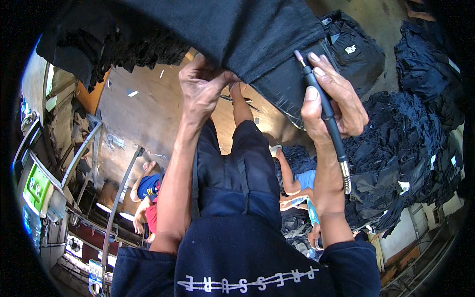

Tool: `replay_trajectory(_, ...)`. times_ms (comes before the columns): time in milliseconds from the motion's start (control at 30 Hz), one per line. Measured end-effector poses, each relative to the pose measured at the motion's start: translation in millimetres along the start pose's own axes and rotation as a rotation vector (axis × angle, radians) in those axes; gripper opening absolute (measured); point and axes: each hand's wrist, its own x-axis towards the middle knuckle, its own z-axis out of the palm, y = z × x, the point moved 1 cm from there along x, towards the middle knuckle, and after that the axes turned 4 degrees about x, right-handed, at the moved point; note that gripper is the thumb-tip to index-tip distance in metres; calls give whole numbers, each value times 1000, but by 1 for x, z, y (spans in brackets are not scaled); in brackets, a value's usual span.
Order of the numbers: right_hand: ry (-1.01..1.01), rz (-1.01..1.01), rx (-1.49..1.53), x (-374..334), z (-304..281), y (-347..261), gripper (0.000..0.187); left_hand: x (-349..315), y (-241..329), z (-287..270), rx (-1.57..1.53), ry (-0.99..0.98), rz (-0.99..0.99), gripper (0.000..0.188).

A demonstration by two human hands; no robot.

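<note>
A dark denim garment [269, 37] spreads across the top of the view, its seam and hem running toward my right hand. My left hand [200, 86] is closed on the garment's lower edge, thumb and fingers pinched together. In my right hand [339, 99] is a slim black rotary grinder pen [324, 106], gripped like a pencil. Its small pinkish grinding tip [298, 55] points up at the fabric next to the seam; whether it touches, I cannot tell. Pale scuffed threads show along the garment's corner below the tip.
Heaps of dark garments [396, 148] lie at the right, and one folded piece with a white mark [351, 49] is beyond my right hand. Another dark stack [133, 44] is at upper left. Other people [148, 198] sit behind, near metal rails [121, 188]. Scraps dot the brown floor [143, 104].
</note>
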Motion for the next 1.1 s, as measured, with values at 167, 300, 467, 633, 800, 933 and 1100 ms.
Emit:
replay_trajectory(167, -31, -26, 23, 1, 0, 0, 27, 1, 0, 0, 17, -14, 7, 11)
replay_trajectory(300, -35, -38, 48, 2, 1, 0, 28, 0, 1, 2, -70, -4, 3, 11)
replay_trajectory(467, -50, -64, 77, 4, 4, 0, 31, 0, 2, 2, -47, 6, -18, 12)
replay_trajectory(633, -13, -75, 99, 6, 7, -1, 30, 0, 1, 2, -57, 5, -40, 13)
replay_trajectory(800, -83, -74, 100, 6, 5, -4, 29, 1, 1, 2, -85, 8, -36, 13)
replay_trajectory(933, -126, -109, 106, 7, 6, -3, 28, 2, -1, -1, -49, -8, -6, 14)
replay_trajectory(1100, -154, -86, 139, 8, 7, -5, 27, 2, -4, -2, -15, -3, 2, 14)
